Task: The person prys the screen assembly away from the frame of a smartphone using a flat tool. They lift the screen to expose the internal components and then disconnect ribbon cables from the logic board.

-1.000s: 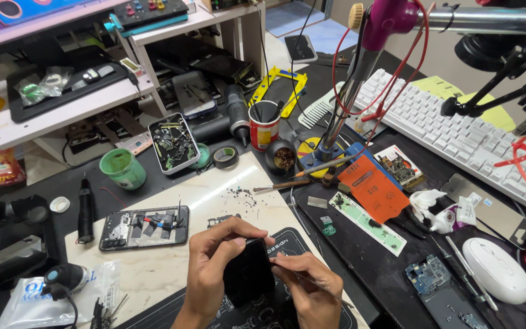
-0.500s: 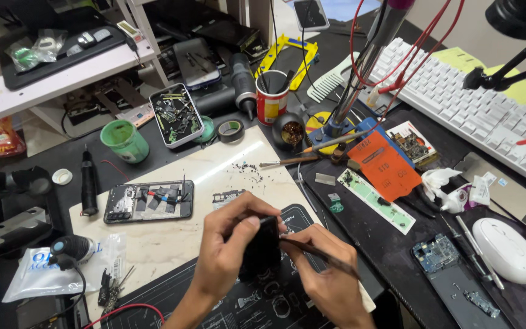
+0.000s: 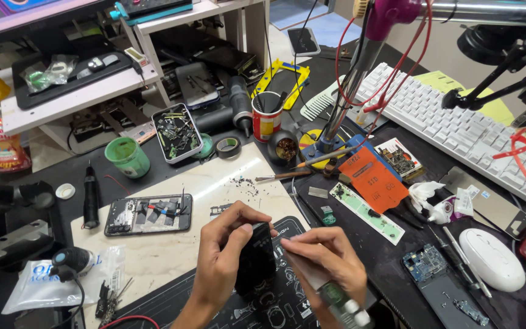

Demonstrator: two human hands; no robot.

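L hand (image 3: 226,262) gripping black phone (image 3: 255,259) upright w/ closed grip, R hand (image 3: 327,259) pinching tool (image 3: 330,292) tight vs its edge.

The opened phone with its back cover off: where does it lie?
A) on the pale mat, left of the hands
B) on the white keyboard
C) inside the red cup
A: the opened phone lies flat on the pale mat, left of the left hand.

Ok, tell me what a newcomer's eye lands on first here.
First, the two hands at bottom centre: the left hand grips a dark phone upright while the right hand works a slim tool against it. Next, the orange card right of centre, and an opened phone on the pale mat.
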